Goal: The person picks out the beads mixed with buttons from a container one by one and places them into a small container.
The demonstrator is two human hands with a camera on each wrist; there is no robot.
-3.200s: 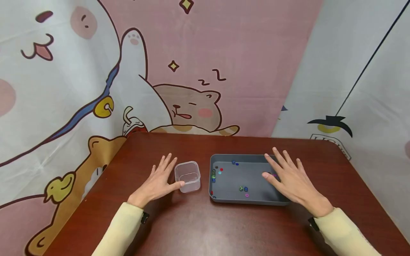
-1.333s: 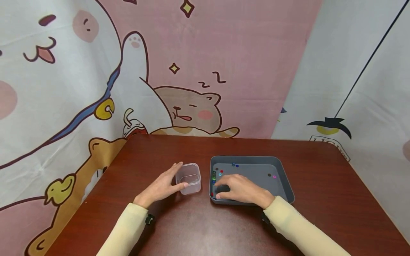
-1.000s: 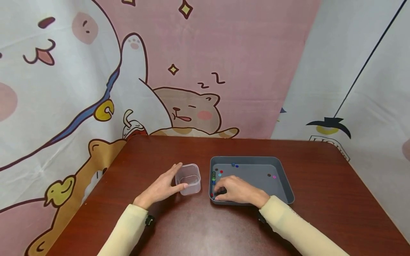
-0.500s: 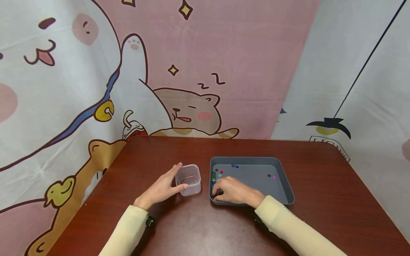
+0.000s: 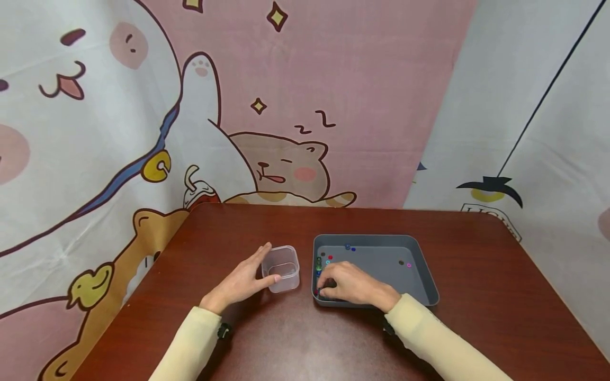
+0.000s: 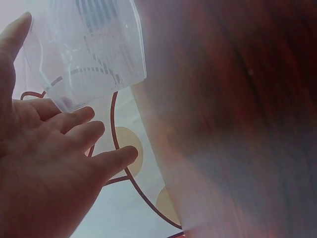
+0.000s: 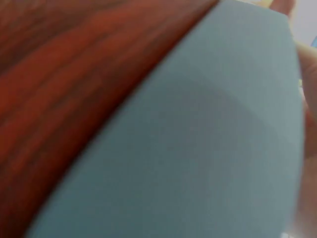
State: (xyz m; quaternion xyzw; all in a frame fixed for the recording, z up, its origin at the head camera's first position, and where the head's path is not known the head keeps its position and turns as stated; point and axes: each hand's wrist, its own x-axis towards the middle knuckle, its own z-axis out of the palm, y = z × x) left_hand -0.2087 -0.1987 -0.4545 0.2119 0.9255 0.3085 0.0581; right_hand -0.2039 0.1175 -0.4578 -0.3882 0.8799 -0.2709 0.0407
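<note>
On the table, a clear plastic container [image 5: 284,283] stands left of a grey tray [image 5: 419,302]. My left hand [image 5: 240,280] rests against the container, thumb at its near side and straight fingers at its far left. The left wrist view shows the container [image 6: 94,54] between spread thumb and fingers. My right hand [image 5: 355,283] reaches into the tray's near left corner, fingers curled down. Its thumb and index fingertip appear to pinch a small dark bead [image 5: 320,290]. A red bead [image 5: 315,292] lies beside them. The right palm hides part of the tray floor.
Several beads, among them a green bead [image 5: 319,266], line the tray's left side. A blue bead [image 5: 348,246] is near the back wall; a pink ring [image 5: 409,265] lies at the right. A printed cloth [image 5: 371,106] hangs behind the wooden table [image 5: 295,338].
My right hand has swung from above the tray's right side down into its near left corner, then drawn back slightly. My left hand has moved slightly closer around the container and stayed there.
</note>
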